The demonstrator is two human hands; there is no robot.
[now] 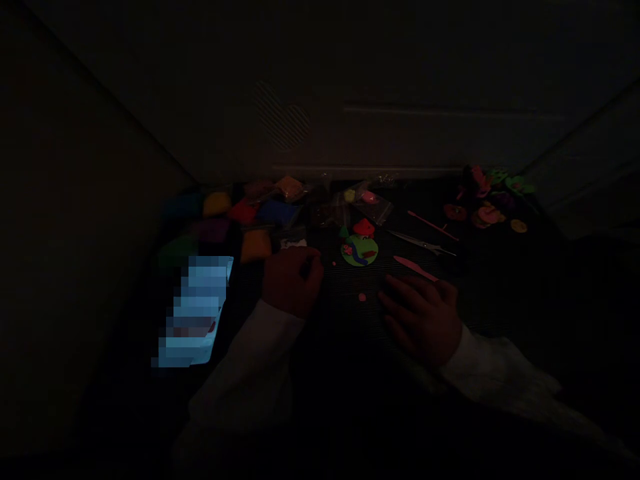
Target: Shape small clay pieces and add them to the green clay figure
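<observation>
The scene is very dark. My left hand (291, 281) is curled closed beside a small bag with white contents (293, 242); anything between its fingers is hidden. My right hand (425, 317) rests palm down on the dark table with its fingers stretched out, close to a pink clay knife (415, 268). A small pink piece of clay (362, 297) lies between the hands, and a tinier pink bit (334, 263) is nearer the left one. Beyond them sits a green clay disc (354, 257) with a blue strip, a brown piece and a red-capped figure (364, 229).
Scissors (425, 244) and a thin pink tool (433, 225) lie behind my right hand. Several colourful clay pieces (487, 213) are heaped at the back right. Bags of coloured clay (256, 245) line the back left. A lit phone (200, 313), its screen blurred, lies at left.
</observation>
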